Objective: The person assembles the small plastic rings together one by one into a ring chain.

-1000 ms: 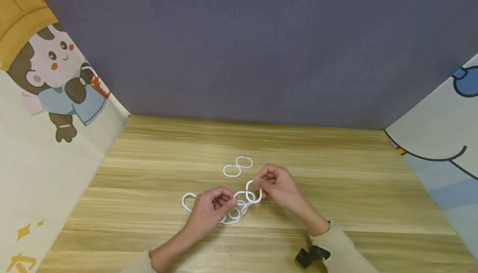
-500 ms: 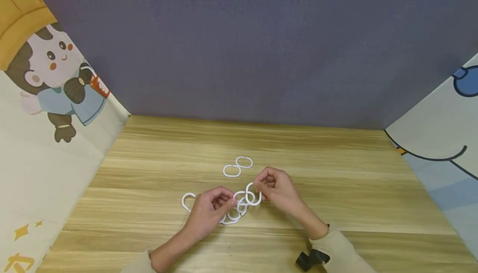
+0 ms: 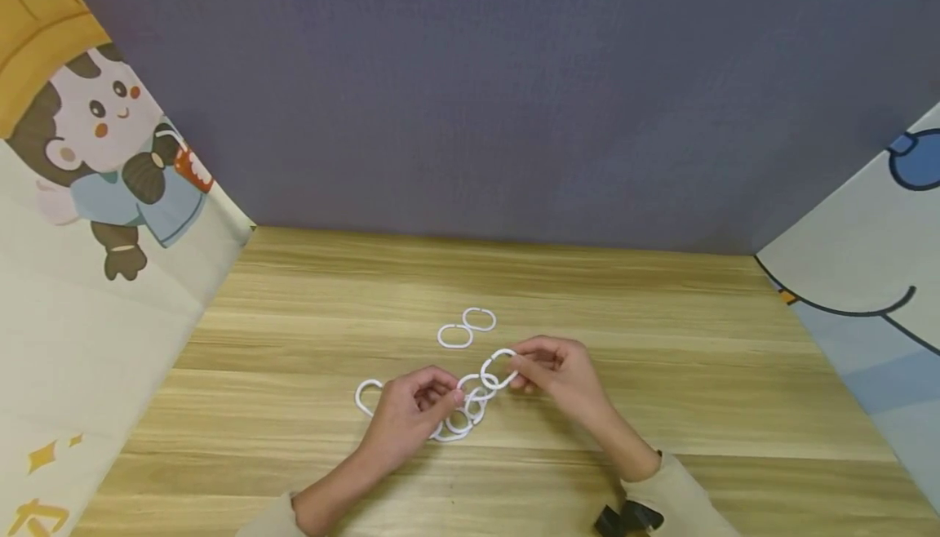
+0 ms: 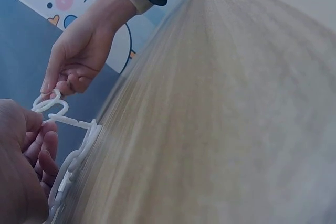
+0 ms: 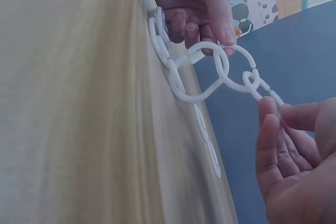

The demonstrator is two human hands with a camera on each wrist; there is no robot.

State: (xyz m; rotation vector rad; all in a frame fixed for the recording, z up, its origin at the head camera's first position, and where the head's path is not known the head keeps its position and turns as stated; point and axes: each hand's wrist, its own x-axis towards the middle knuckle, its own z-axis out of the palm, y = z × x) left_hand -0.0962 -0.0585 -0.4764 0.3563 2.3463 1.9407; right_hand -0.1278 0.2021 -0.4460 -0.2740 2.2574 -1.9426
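Note:
Thumb and fingers of my left hand (image 3: 413,406) pinch a white oval plastic ring (image 5: 247,52) that belongs to a short chain. My right hand (image 3: 558,370) pinches the end ring (image 5: 253,92), which passes through the left hand's ring. These rings have a small gap in their side. From the left hand's ring, another large ring (image 5: 189,98) leads to several linked rings (image 4: 66,169) lying on the table beside and below the left hand. A ring (image 3: 357,397) juts out left of that hand, its rest hidden behind it.
Two more white rings (image 3: 455,347) lie close together on the wooden table (image 3: 624,300), beyond the hands. A dark grey panel (image 3: 470,113) stands along the table's back edge, with cartoon-printed panels at the left and right sides. A black wrist device (image 3: 624,518) sits at the right cuff.
My right hand has shifted right and slightly toward me, drawing the end ring out from the left hand's ring so it now slants up to the right. The left hand stays in place.

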